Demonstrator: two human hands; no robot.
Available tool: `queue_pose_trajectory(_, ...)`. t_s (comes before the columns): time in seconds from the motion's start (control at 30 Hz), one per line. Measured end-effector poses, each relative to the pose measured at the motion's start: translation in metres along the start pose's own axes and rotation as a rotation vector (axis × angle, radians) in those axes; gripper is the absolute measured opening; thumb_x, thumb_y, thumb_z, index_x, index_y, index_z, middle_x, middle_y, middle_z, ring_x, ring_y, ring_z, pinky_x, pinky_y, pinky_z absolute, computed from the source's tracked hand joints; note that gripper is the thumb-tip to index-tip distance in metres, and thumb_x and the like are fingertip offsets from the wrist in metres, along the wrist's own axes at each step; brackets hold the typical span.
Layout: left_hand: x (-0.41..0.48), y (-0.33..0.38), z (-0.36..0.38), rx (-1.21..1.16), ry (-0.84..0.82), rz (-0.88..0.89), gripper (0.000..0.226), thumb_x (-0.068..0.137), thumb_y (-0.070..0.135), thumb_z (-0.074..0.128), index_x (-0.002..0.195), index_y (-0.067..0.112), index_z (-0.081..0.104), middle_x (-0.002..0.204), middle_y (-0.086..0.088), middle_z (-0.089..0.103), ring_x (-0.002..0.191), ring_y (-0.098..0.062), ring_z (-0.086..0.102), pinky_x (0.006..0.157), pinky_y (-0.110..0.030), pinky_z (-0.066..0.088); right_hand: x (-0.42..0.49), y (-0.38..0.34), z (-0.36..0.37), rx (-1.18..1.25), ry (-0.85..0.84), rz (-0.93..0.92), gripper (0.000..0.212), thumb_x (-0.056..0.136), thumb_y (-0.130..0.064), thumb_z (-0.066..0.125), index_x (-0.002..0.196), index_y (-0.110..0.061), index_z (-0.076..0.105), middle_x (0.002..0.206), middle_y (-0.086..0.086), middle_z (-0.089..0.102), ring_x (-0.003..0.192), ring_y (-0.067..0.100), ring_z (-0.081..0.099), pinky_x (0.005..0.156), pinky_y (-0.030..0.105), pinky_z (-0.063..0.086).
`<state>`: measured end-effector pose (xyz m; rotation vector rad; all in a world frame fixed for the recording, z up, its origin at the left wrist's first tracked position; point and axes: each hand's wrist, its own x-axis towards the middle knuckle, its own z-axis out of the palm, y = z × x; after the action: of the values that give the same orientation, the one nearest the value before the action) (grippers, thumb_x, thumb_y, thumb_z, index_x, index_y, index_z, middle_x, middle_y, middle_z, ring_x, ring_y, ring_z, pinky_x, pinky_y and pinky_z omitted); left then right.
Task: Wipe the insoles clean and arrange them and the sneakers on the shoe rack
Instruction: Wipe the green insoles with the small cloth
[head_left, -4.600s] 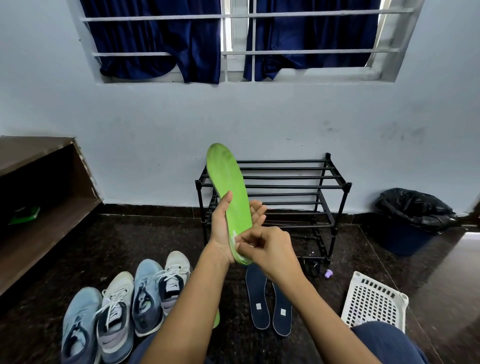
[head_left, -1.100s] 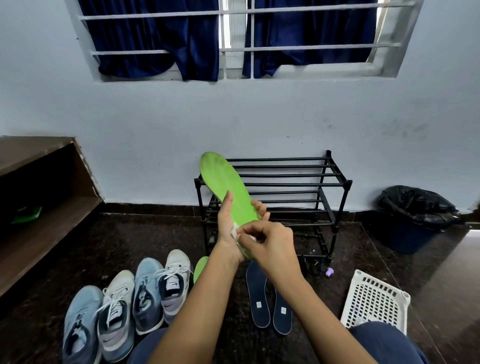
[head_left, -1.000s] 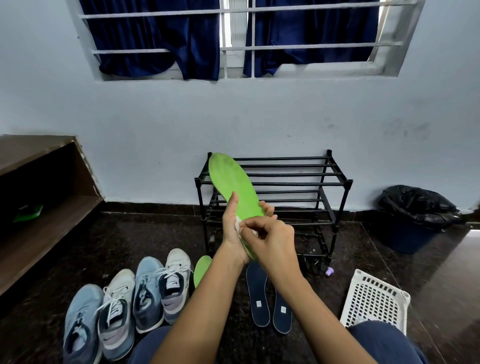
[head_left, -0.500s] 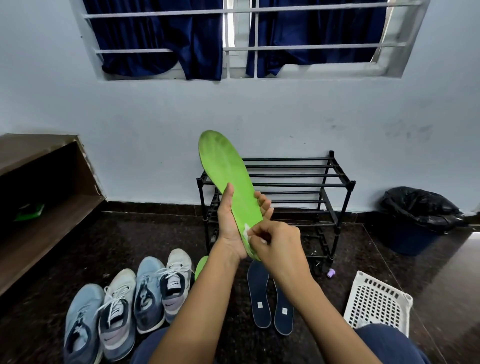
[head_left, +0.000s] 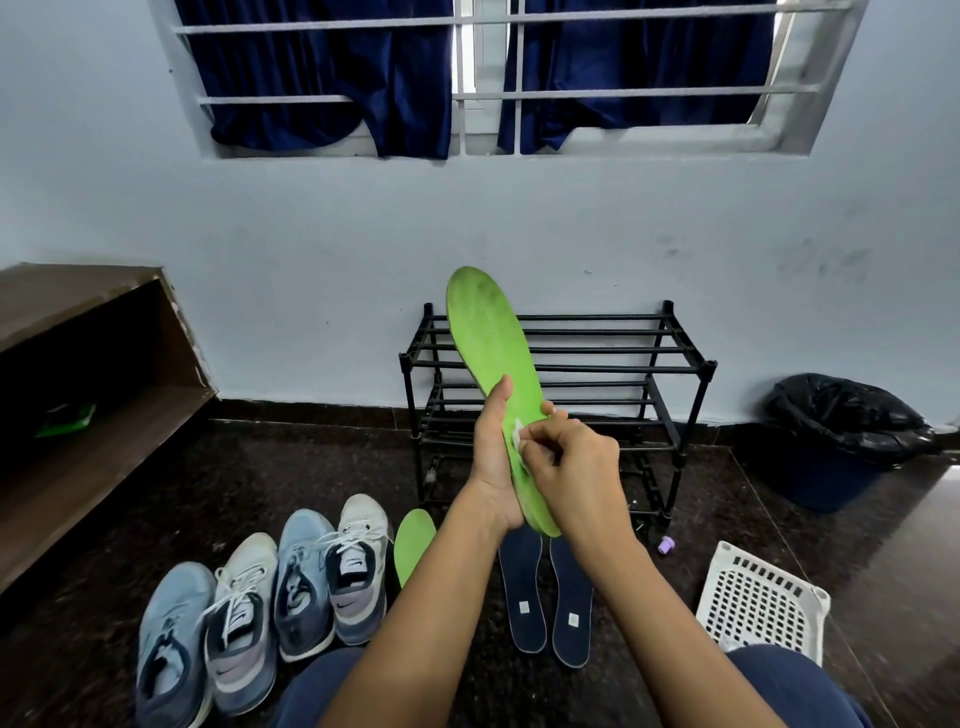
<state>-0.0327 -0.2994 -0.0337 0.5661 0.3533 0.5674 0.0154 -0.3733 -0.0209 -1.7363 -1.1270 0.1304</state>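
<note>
My left hand (head_left: 491, 457) grips a green insole (head_left: 488, 338) near its heel and holds it upright in front of the black shoe rack (head_left: 675, 364). My right hand (head_left: 569, 470) pinches a small white wipe (head_left: 517, 434) against the insole's lower half. A second green insole (head_left: 413, 540) lies on the floor, partly hidden by my left forearm. Two dark blue insoles (head_left: 545, 597) lie side by side on the floor below my hands. Several sneakers (head_left: 270, 597) stand in a row at the lower left.
A white perforated basket (head_left: 758, 603) sits on the floor at the right. A bin lined with a black bag (head_left: 847, 431) stands by the wall at the far right. A wooden shelf unit (head_left: 78, 415) runs along the left. A small purple cap (head_left: 665, 545) lies by the rack's foot.
The insole has tilted and shifted a little while my right hand rubbed the wipe up and down its lower half. Both hands keep their hold.
</note>
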Motion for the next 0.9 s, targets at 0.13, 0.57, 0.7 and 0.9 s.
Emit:
queue_pose_trajectory(0.13, 0.0, 0.006, -0.002, -0.014, -0.021, 0.023, 0.052, 0.071, 0.061, 0.064, 0.079, 0.011, 0.057, 0.076, -0.004, 0.06, 0.077, -0.02, 0.061, 0.082, -0.032, 0.05, 0.001, -0.001, 0.005, -0.101, 0.02, 0.014, 0.012, 0.086, -0.009, 0.062, 0.092, -0.008, 0.071, 0.106, 0.009, 0.069, 0.097, 0.026, 0.065, 0.086, 0.04, 0.051)
queue_pose_trajectory(0.57, 0.006, 0.009, -0.007, -0.047, 0.074, 0.097, 0.055, 0.064, 0.064, 0.068, 0.077, 0.011, 0.059, 0.074, -0.003, 0.061, 0.07, -0.015, 0.066, 0.073, -0.027, 0.055, -0.009, -0.002, 0.002, 0.221, -0.109, 0.086, 0.008, 0.079, -0.007, 0.071, 0.079, -0.014, 0.075, 0.073, -0.008, 0.068, 0.069, -0.004, 0.061, 0.065, 0.005, 0.043)
queue_pose_trajectory(0.7, 0.001, -0.003, 0.002, -0.034, 0.081, 0.041, 0.051, 0.075, 0.063, 0.058, 0.074, 0.012, 0.056, 0.071, -0.001, 0.058, 0.074, -0.016, 0.065, 0.072, -0.028, 0.056, -0.004, -0.001, 0.001, 0.181, -0.019, 0.084, 0.009, 0.081, -0.004, 0.068, 0.084, -0.01, 0.075, 0.083, -0.012, 0.064, 0.078, -0.01, 0.06, 0.071, -0.003, 0.04)
queue_pose_trajectory(0.9, 0.0, 0.003, -0.001, -0.03, -0.012, 0.015, 0.056, 0.067, 0.062, 0.068, 0.081, 0.01, 0.056, 0.079, -0.006, 0.06, 0.078, -0.023, 0.066, 0.076, -0.033, 0.058, 0.001, 0.003, 0.003, -0.091, 0.013, 0.064, 0.013, 0.086, -0.009, 0.061, 0.093, -0.009, 0.072, 0.097, 0.007, 0.069, 0.087, 0.022, 0.066, 0.084, 0.034, 0.052)
